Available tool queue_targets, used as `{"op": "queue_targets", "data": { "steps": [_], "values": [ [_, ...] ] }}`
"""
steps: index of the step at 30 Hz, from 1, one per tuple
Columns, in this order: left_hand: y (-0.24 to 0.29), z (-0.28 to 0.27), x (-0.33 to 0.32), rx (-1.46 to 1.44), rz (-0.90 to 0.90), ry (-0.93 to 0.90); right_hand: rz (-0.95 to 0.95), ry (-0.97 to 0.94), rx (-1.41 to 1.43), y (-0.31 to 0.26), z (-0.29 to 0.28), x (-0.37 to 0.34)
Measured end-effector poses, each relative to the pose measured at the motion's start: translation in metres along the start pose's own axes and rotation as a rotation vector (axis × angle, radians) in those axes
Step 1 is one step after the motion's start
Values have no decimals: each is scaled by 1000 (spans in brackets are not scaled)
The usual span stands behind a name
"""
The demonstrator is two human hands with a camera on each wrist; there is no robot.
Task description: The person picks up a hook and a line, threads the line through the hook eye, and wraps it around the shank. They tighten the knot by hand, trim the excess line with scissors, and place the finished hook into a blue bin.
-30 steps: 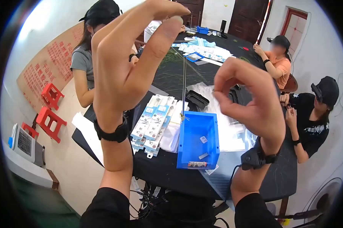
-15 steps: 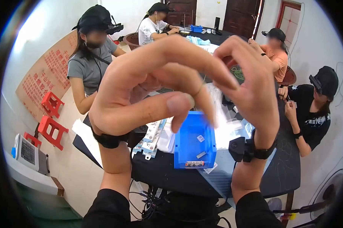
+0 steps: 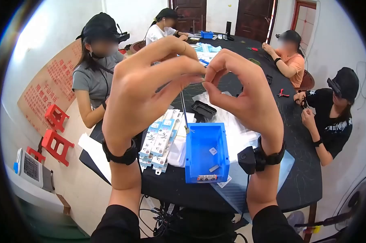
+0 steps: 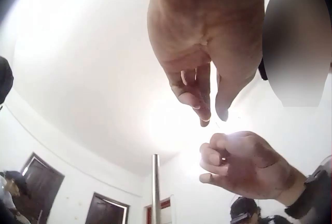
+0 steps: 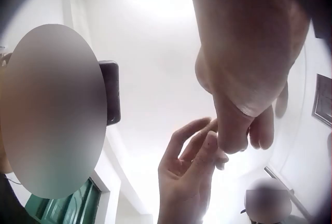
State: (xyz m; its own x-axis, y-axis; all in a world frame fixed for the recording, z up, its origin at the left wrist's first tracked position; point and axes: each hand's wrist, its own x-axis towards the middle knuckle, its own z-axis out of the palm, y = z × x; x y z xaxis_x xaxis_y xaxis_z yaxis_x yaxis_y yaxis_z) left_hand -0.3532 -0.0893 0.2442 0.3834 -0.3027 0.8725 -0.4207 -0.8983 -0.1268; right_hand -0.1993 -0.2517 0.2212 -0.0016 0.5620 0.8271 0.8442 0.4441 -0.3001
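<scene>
Both hands are raised in front of the chest, above the table, with their fingertips meeting in the head view. My left hand (image 3: 140, 89) bends its fingers toward the right, the thumb below them. On my right hand (image 3: 244, 91) the thumb and index finger curl together into a ring. In the left wrist view, the left thumb and fingers stand slightly apart, just above the right hand (image 4: 246, 167). I cannot tell whether something very thin is pinched between the fingertips. Below the hands stand a blue plastic bin (image 3: 190, 154) and an upright metal rod (image 3: 184, 107).
Stacked blue-and-white packets (image 3: 160, 137) lie left of the bin, a black tray (image 3: 203, 110) behind it. Red-handled pliers (image 3: 283, 93) lie on the black table (image 3: 304, 178). Several people sit around it. Red stools (image 3: 57, 146) stand at left; cables (image 3: 158, 218) hang below.
The hands were apart a second ago, then crossed in view with the left fingers sweeping right. Now their fingertips are together in the middle. The head view has shifted slightly.
</scene>
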Motion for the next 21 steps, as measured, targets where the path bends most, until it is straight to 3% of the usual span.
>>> {"op": "queue_targets", "data": {
  "steps": [21],
  "values": [
    [3,9,-3,41,-31,-58,40,1,5,11,-4,-3]
  ]
}}
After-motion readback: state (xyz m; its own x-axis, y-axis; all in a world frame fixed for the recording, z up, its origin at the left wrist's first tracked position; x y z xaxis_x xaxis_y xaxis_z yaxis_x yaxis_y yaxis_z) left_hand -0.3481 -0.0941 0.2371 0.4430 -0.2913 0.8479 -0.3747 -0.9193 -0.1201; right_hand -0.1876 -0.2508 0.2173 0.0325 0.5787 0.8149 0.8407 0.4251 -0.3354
